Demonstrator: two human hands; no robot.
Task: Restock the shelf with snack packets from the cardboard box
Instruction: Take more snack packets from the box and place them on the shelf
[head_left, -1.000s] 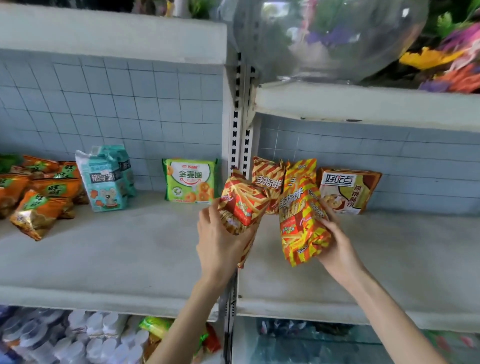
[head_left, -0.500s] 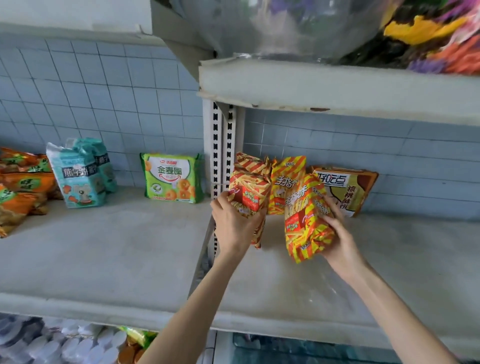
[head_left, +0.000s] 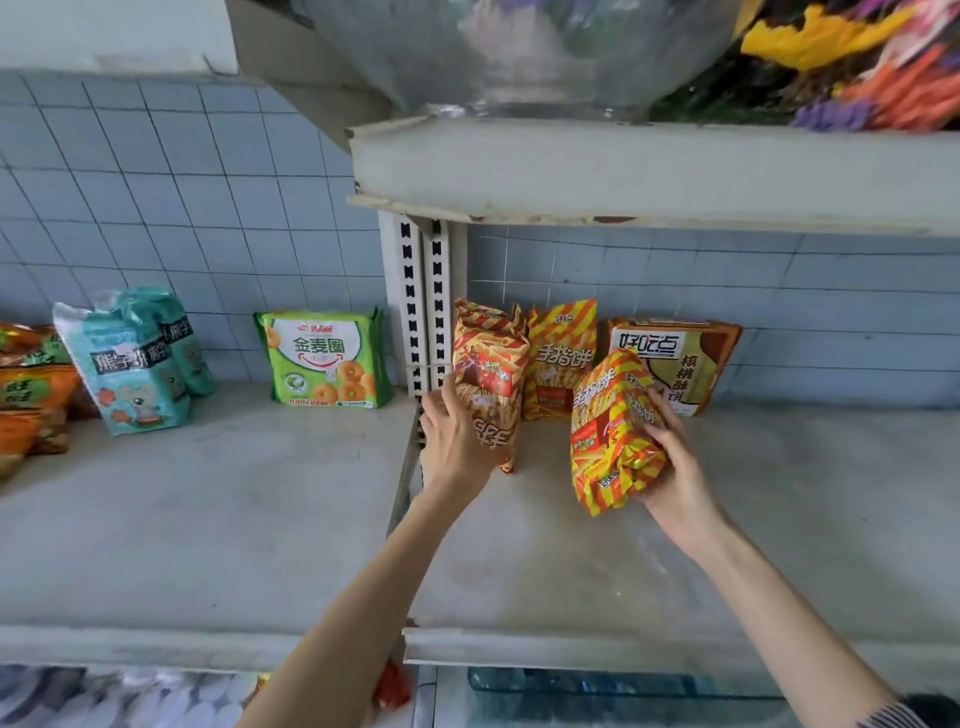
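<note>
At my nine o'clock I see orange packets (head_left: 26, 395) lying on the shelf (head_left: 208, 519), with teal packets (head_left: 130, 364) standing just to their three o'clock side against the tiled wall. A green packet (head_left: 324, 358) stands farther along, near the slotted upright post (head_left: 421, 306).

Just past the post, the left hand (head_left: 454, 441) has its fingers and thumb wrapped round the left edge of the first striped packet (head_left: 488, 379). It is held upright with its lower end down by the shelf; I cannot tell if it touches. At that packet's two o'clock, the second striped packet (head_left: 558, 358) leans on the wall, touching it.

The third striped packet (head_left: 613, 431) is tilted, top toward eleven o'clock. The right hand (head_left: 675, 467) grips it from its four o'clock side, fingers curled over its right edge. At its one o'clock, a brown packet (head_left: 685, 358) stands against the wall.
</note>
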